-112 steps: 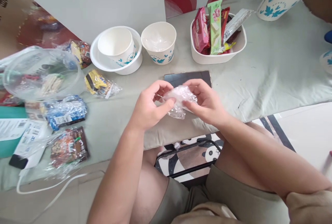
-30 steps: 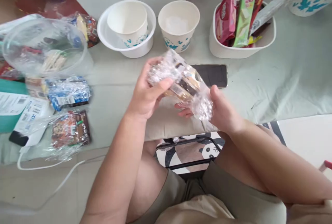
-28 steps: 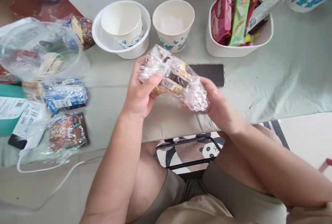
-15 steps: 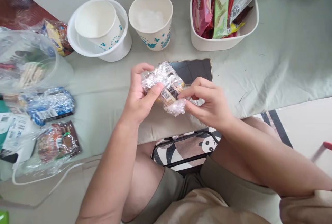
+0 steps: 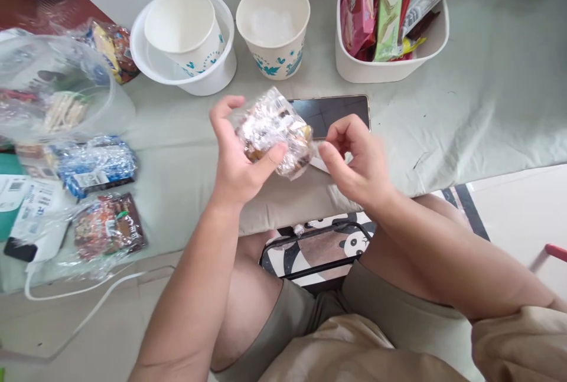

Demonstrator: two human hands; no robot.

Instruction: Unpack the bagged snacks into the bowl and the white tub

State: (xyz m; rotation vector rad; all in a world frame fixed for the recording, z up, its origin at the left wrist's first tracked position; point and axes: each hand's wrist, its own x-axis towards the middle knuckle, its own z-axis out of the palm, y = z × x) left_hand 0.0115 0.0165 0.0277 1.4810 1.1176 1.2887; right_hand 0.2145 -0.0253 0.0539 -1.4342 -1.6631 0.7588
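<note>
My left hand (image 5: 241,157) grips a snack pack in crinkled clear plastic wrap (image 5: 277,134), thumb across the front and fingers behind. Glare off the wrap hides most of its print. Just right of the pack, my right hand (image 5: 357,160) is closed with thumb and forefinger drawn together. Whatever those fingertips may pinch is too small to make out. Behind the pack a dark phone (image 5: 332,115) lies flat on the cloth, partly covered.
Paper cups stand at the back, one (image 5: 272,33) alone and another (image 5: 183,33) inside a white bowl (image 5: 225,75). A white bin (image 5: 392,72) holds several wafer packs. On the left are a clear tub (image 5: 119,110), wrapped snacks (image 5: 108,225) and a white cable (image 5: 106,305).
The pack has turned in my left hand, showing a shinier side. My right fingertips have come away from its edge, slightly to the right. The whole view has shifted a little.
</note>
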